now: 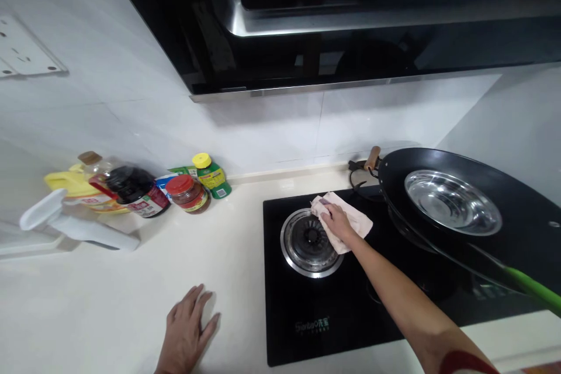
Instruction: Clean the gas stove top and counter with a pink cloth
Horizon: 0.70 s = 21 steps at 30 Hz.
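Observation:
My right hand [337, 221] grips a pale pink cloth [357, 219], its fingers bunched over the cloth's left part. The cloth lies across the upper right rim of a round gas burner [312, 242] with a steel ring. That burner is set in a black glass cooktop [298, 298], which my right forearm crosses. My left hand [186, 324] rests on the pale countertop [228, 269], left of the cooktop. Its fingers are spread and hold nothing.
A large black wok [521, 210] holding a steel bowl [453, 201] covers the right side. A green handle [532, 289] juts over the front. Bottles, a red-lidded jar [188, 193] and a green bottle [211, 176] line the wall. The range hood [350, 23] overhangs the cooktop.

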Available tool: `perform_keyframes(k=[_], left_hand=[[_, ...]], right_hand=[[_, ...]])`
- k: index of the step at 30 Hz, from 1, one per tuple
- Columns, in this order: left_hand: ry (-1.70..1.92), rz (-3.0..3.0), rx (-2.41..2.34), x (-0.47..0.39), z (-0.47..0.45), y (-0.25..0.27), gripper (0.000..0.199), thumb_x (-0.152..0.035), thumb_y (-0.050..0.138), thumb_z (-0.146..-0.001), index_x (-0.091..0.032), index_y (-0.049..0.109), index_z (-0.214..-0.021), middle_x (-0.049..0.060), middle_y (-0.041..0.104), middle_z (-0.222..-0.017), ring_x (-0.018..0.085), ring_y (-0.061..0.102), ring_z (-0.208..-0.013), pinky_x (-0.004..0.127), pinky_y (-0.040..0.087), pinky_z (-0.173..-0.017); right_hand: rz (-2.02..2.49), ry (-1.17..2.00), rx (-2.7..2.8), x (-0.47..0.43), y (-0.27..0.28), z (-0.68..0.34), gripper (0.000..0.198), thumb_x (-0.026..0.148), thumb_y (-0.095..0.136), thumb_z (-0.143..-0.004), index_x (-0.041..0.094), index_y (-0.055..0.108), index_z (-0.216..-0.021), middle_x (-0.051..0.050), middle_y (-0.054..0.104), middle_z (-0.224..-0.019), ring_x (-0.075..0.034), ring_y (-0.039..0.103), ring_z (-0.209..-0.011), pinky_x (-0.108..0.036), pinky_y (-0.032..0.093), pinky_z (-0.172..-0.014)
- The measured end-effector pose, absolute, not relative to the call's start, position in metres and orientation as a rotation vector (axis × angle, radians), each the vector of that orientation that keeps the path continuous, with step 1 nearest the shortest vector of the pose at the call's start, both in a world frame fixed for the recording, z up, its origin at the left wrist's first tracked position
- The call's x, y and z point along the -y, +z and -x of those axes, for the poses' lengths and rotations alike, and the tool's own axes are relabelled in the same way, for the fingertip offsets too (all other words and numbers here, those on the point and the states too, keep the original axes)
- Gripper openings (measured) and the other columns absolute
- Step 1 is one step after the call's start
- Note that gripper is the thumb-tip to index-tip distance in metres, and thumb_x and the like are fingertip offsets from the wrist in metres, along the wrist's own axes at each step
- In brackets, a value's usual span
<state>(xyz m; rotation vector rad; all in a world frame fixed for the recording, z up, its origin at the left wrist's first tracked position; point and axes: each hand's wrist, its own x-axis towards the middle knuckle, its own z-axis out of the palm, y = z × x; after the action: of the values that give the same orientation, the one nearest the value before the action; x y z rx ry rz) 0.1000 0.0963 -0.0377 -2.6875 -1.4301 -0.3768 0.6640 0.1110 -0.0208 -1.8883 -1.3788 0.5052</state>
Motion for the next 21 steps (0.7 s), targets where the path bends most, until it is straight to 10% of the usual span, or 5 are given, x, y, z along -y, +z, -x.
perform_keyframes(k=[16,21], left_hand=[[-0.3,2.694,1.535,-0.101,-0.097,-0.04,0.05,-0.057,0.05,-0.093,-0.027,0.066,-0.129,0.012,0.066,-0.145,0.031,0.056,-0.139,0.05,0.045,-0.11],[-0.298,2.713,1.581,-0.104,-0.096,-0.044,0.053,-0.058,0.047,-0.093,-0.027,0.065,-0.132,0.012,0.064,-0.147,0.031,0.054,-0.141,0.052,0.044,-0.111]], right_hand=[[2.002,0.39,1.433,-0.046,-0.016,-0.619,0.044,0.015,0.05,-0.083,0.022,0.065,-0.124,-0.012,0.057,-0.124,-0.029,0.049,-0.125,-0.048,0.04,-0.113],[2.185,0.421,1.508,-0.031,-0.005,-0.63,0.05,0.031,0.05,-0.095,0.03,0.058,-0.145,-0.011,0.044,-0.159,-0.036,0.033,-0.149,-0.061,0.021,-0.123]])
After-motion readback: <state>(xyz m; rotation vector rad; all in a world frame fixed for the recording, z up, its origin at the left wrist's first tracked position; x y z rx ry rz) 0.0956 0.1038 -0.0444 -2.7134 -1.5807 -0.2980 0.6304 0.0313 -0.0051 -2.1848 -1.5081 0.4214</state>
